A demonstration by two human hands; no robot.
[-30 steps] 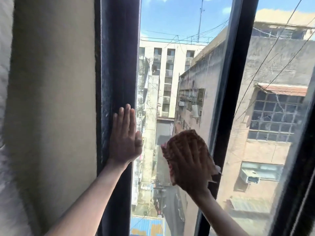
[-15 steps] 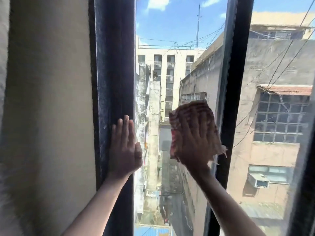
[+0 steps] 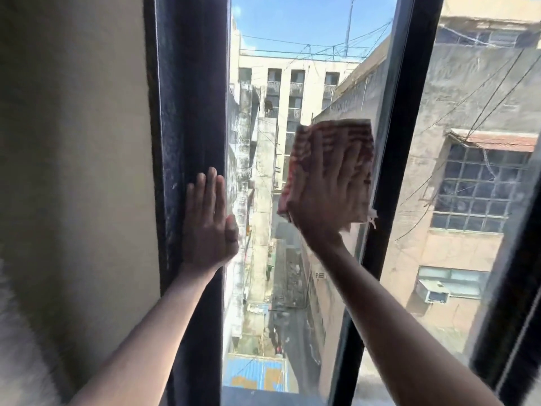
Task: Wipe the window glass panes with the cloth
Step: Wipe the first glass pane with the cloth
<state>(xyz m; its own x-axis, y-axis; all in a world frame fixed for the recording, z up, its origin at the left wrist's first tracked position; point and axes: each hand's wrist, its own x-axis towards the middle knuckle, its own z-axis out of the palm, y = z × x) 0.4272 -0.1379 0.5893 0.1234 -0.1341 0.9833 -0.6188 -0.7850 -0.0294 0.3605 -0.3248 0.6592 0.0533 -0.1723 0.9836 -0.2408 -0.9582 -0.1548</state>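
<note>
beyond the glass, pale concrete buildings [image 3: 295, 92] line a narrow alley under a blue sky crossed by overhead wires. on the right, a weathered beige building carries a gridded multi-pane window [image 3: 480, 189] under a rusty awning, with a white air-conditioning unit [image 3: 432, 291] mounted lower down.

window layout: a cream plaster wall [image 3: 73, 142] borders the opening on the left. next to it stands a wide, dark vertical frame post [image 3: 190, 98], dusty and scuffed on its face. the narrow clear glass pane [image 3: 257, 171] sits between this post and a slimmer black mullion [image 3: 395, 142] that leans in the wide-angle view. a second pane lies to the right of the mullion.

left hand [image 3: 209, 227]: flat and open, fingers straight and held together, pointing up. the palm presses against the dark frame post at its right edge, with the thumb lying over the edge of the glass. it holds nothing.

right hand [image 3: 325, 197]: open, fingers spread and extended upward, palm pressed flat onto a folded reddish-pink and white checked cloth [image 3: 336, 142]. the cloth is pinned between my palm and the narrow pane, on the right half of that pane, with its right edge just beside the black mullion. a frayed corner hangs below the heel of my hand. the cloth and fingers are blurred, so the weave pattern cannot be read exactly.

both forearms are bare and reach up from the bottom edge of the view.
</note>
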